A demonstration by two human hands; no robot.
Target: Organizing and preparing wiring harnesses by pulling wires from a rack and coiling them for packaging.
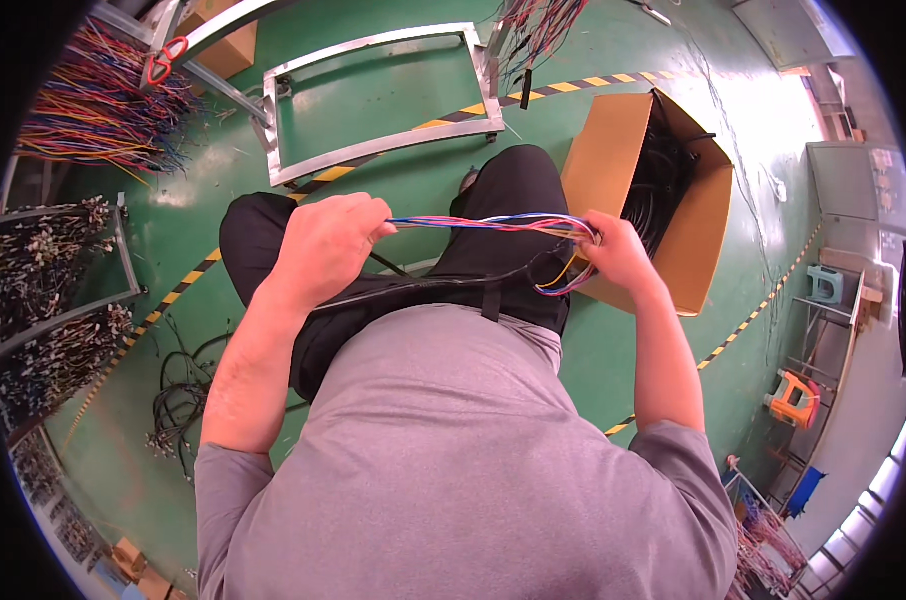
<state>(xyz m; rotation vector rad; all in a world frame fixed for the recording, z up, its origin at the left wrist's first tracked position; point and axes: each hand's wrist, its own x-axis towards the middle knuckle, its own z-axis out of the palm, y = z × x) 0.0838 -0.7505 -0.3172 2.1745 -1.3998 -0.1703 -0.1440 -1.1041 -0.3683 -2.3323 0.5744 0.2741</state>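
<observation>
A bundle of thin coloured wires (488, 223), in red, blue, white and yellow, stretches nearly straight between my hands above my knees. My left hand (331, 243) is closed around its left end. At the other end my right hand (613, 245) grips the bundle between thumb and fingers. Below the right hand the wires curl back in a loop, with yellow and blue strands showing. A black cable sleeve (413, 288) lies across my lap and runs up toward that loop. How the sleeve joins the wires is hard to make out.
An open cardboard box (598, 150) holding black cables stands by my right knee. Ahead is a metal frame (373, 160) on casters. Loose wires (103, 100) hang at the far left, above racks of cable ends (53, 240). A black cable coil (183, 400) lies on the floor.
</observation>
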